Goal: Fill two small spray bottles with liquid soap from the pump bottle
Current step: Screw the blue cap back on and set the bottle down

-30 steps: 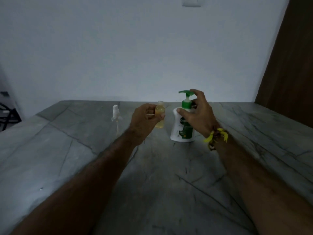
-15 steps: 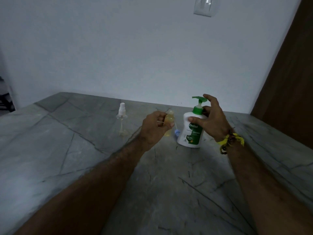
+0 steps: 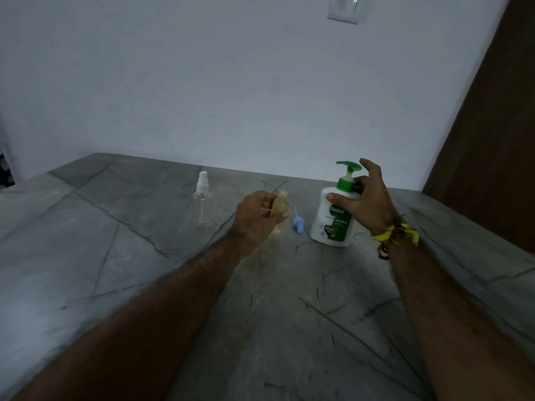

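My left hand [image 3: 256, 219] grips a small uncapped bottle [image 3: 280, 208] holding yellowish liquid, upright and a little left of the pump bottle. The white pump bottle [image 3: 330, 224] with a green pump head stands on the grey stone counter [image 3: 144, 256]. My right hand [image 3: 364, 201] holds it around the shoulder and neck, with the forefinger raised beside the pump head. A blue spray cap [image 3: 298, 225] with its dip tube lies on the counter between the two bottles. A clear spray bottle [image 3: 202, 198] with a white cap stands alone to the left.
A white wall runs behind the counter, with a switch plate [image 3: 347, 8] high up. A brown wooden panel [image 3: 492, 140] stands at the right edge. A yellow thread band sits on my right wrist.
The small bottle in my left hand has moved left, away from the pump nozzle, uncovering the blue spray cap. The camera has swung left and up.
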